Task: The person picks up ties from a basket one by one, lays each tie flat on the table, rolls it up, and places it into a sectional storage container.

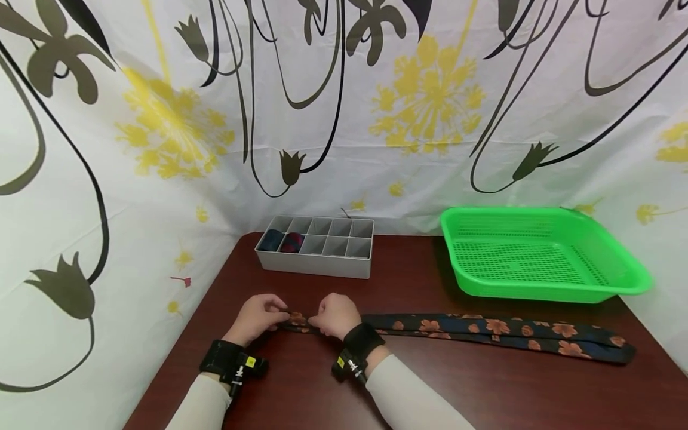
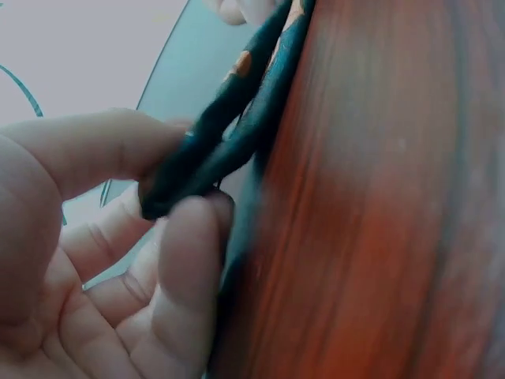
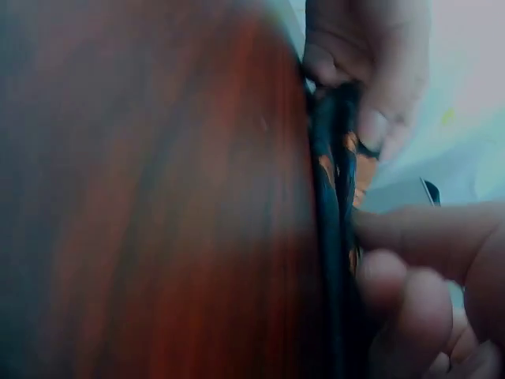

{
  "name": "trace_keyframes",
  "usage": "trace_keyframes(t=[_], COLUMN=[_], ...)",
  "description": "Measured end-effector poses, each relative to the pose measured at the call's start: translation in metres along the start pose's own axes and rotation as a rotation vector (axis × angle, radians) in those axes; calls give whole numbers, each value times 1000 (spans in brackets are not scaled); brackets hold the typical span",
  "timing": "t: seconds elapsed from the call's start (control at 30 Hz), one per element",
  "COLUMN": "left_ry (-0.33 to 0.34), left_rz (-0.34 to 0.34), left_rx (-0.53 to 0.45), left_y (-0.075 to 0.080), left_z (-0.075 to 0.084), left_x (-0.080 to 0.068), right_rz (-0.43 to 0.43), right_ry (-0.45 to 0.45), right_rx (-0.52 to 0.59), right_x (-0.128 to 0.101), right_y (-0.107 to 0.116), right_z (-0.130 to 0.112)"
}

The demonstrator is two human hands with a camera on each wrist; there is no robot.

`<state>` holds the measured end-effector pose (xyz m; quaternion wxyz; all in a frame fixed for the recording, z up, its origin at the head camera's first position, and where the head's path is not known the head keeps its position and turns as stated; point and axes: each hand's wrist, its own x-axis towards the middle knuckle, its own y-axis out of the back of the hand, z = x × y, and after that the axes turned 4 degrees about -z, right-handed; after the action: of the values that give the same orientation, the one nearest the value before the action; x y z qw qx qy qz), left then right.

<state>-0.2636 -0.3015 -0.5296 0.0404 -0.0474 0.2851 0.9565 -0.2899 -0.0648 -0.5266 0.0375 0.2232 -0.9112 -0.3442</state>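
A dark necktie [image 1: 430, 326] with orange flowers lies doubled across the table, its wide ends at the right. My left hand [image 1: 255, 319] pinches the folded left end between thumb and fingers. In the left wrist view the fold of the necktie [image 2: 245, 103] sits between the fingertips of the left hand [image 2: 102, 237], its two layers slightly parted. A short way to the right, my right hand [image 1: 338, 316] grips the necktie with curled fingers. In the right wrist view, fingertips of the right hand [image 3: 426, 300] are at the side of the layered necktie [image 3: 327, 189].
A grey divided box [image 1: 317, 264] stands at the back left. Two front-left compartments hold a dark blue roll [image 1: 271, 240] and a red-and-blue roll [image 1: 292, 242] of fabric. A green plastic basket [image 1: 537, 291] is at the back right. Patterned cloth [image 1: 344, 119] hangs behind the brown table [image 1: 430, 388].
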Motion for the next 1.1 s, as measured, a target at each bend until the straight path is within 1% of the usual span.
trace_keyframes(t=[0.1, 0.23, 0.3, 0.33, 0.4, 0.47, 0.53, 0.67, 0.73, 0.77, 0.8, 0.87, 0.9, 1.0, 1.03, 1.1], left_ry=[3, -14, -39, -53, -88, -140, -189, -275, -301, -311, -326, -341, -342, -336, -330, -333], left_rz=[-29, -92, -117, -126, -141, -168, -185, -208, -210, -214, -217, -221, -222, -230, -229, -224], left_rx=[-93, -299, -381, -410, -422, -394, -332, -184, -112, -80, -46, 18, 50, 120, 142, 192], left_y=[1, 1, -1, -2, -5, -8, -11, -17, -20, -21, -22, -23, -23, -25, -25, -27], left_z=[2, 3, 4, 5, 5, 5, 5, 6, 6, 6, 7, 9, 10, 15, 17, 21], left_x=[-1, -2, -2, -2, -2, -2, -1, 0, 0, 0, 0, 0, -1, -4, -5, -6], right_rz=[15, 26, 29, 29, 31, 37, 50, 83, 74, 62, 35, -45, -99, -281, -323, -361], right_ry=[4, 12, 16, 15, 14, 12, 5, -22, -41, -45, -45, -33, -25, -29, -39, -60], right_rx=[-47, -59, -63, -65, -69, -70, -85, -183, -227, -234, -220, -146, -86, 141, 207, 277], right_x=[-2, -2, -2, -1, -1, -1, -1, -1, -1, 0, 1, 3, 3, 5, 4, 3], right_y=[-2, -2, -2, -2, -2, -3, -3, 0, 4, 6, 9, 15, 19, 35, 41, 50], right_z=[-3, -5, -4, -4, -3, -2, -3, -5, -3, -1, 1, 7, 10, 15, 16, 19])
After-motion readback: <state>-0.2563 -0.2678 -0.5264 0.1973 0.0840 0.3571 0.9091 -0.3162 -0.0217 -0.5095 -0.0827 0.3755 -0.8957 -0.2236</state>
